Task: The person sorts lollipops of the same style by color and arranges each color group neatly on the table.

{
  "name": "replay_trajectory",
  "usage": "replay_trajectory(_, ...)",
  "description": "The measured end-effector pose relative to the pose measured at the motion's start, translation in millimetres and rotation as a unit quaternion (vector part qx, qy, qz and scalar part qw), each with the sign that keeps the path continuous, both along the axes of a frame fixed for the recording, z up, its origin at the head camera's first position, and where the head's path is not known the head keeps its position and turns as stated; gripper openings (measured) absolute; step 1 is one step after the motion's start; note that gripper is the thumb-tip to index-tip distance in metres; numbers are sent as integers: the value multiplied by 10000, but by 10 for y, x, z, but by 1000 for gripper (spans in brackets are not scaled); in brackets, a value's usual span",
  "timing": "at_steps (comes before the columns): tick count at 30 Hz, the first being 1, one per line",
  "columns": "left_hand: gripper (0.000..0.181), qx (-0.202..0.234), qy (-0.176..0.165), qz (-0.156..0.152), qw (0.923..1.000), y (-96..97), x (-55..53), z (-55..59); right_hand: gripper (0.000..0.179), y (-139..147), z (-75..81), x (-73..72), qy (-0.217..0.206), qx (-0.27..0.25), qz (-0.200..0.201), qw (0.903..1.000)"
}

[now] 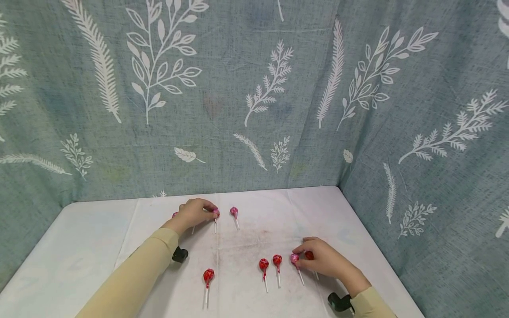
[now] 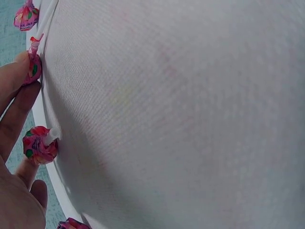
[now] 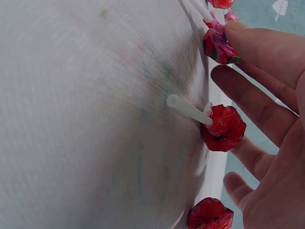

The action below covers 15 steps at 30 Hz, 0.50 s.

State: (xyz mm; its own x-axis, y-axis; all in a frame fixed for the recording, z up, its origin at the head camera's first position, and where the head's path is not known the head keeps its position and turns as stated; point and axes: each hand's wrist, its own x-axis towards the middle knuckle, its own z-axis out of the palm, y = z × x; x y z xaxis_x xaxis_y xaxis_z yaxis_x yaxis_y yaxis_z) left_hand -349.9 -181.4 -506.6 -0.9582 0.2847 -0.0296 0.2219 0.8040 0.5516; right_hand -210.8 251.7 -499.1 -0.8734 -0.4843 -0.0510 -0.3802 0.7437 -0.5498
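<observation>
At the far side of the white table, my left hand point(image 1: 195, 213) pinches the head of a pink-wrapped lollipop point(image 2: 35, 70) between thumb and fingertips. Its white stick points toward me. Another pink lollipop point(image 2: 40, 145) sits beneath the curled-back fingers of that hand; the head view mostly hides it. Nearer on the right, my right hand point(image 1: 324, 260) has thumb and index finger around the head of a pink lollipop point(image 1: 294, 258). A red lollipop point(image 3: 224, 128) lies under the palm side of this hand, partly covered in the head view.
Right of my left hand lies a pink lollipop point(image 1: 233, 211); another shows at its wrist. Two red lollipops point(image 1: 263, 264) lie left of my right hand, and a single red lollipop point(image 1: 208, 276) lies front centre. Patterned green curtains point(image 1: 222, 97) border the white table point(image 1: 99, 229).
</observation>
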Motion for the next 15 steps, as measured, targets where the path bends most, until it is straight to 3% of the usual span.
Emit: replay_trajectory(15,31,-12,61,18,10000,5,15,-10,21,-38,2,-27,101,14,86,9999)
